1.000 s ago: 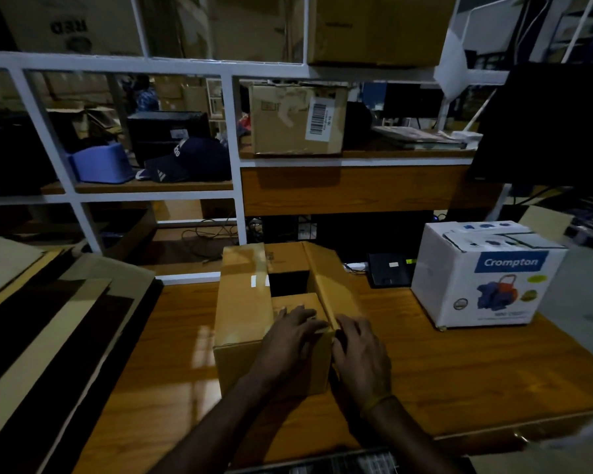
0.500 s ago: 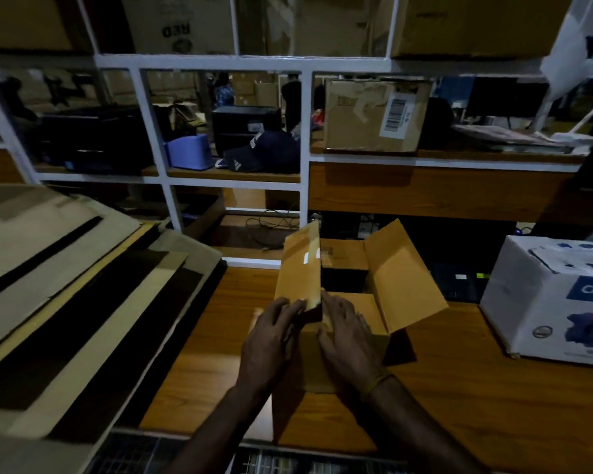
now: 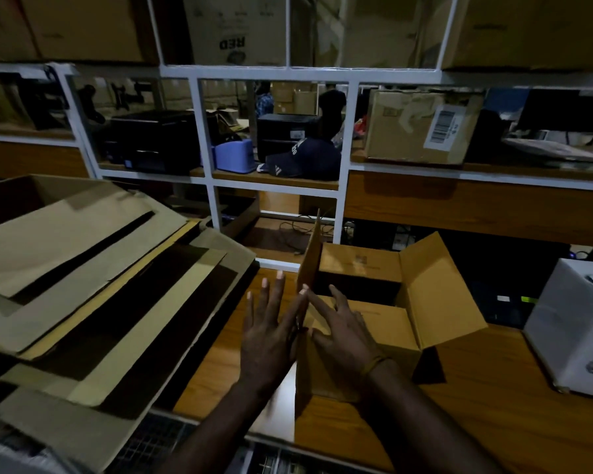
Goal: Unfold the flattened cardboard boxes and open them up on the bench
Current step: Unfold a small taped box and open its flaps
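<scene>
A brown cardboard box [image 3: 387,333] stands opened up on the wooden bench [image 3: 476,398], its top flaps spread; the left flap stands upright and the right flap leans outward. My left hand [image 3: 271,330] has straight, spread fingers just left of the box's upright left flap. My right hand [image 3: 343,330] lies with straight fingers on the near flap over the box's top. A stack of flattened cardboard boxes [image 3: 93,295] lies to the left of the bench.
A white printed box [image 3: 575,326] stands at the bench's right end. Behind the bench a white-framed shelf [image 3: 343,186] holds a labelled cardboard box [image 3: 421,126], black printers [image 3: 154,142], a blue device and a dark cap [image 3: 305,162].
The view has swung left. The box's left and right flaps have swung up and outward. My left hand has come off the box and opened its fingers beside the left flap.
</scene>
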